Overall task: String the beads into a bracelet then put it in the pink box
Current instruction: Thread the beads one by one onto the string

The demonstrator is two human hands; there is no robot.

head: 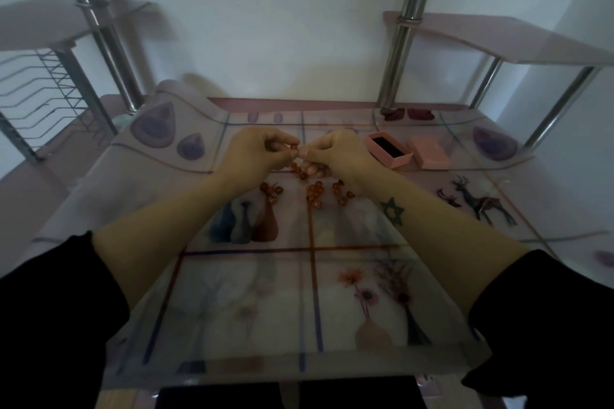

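- Looking down from my head camera, nearest me are both black sleeves [50, 319], pushed up so the forearms are bare, reaching out over the glass table [252, 372] with its printed vases, flowers and deer.
- My right forearm carries a star tattoo [392, 211] near the wrist.
- Between the wrists, loose amber beads [314, 192] lie scattered on the glass in a few small clusters.
- Just beyond them a short run of strung beads [296, 170] hangs below my hands.
- My left hand [255, 151] has thumb and fingertips pinched together on a single bead [294, 145] at the meeting point of the hands.
- My right hand [335, 151] faces it, fingertips pinched close and almost touching the left; I cannot make out the thread itself.
- Right of my right hand, the open pink box [389, 150] sits on the glass, dark lining showing.
- Its pink lid [429, 152] lies just beside it, further right.
- Chrome shelf posts [400, 43] rise at the back against a pale wall.
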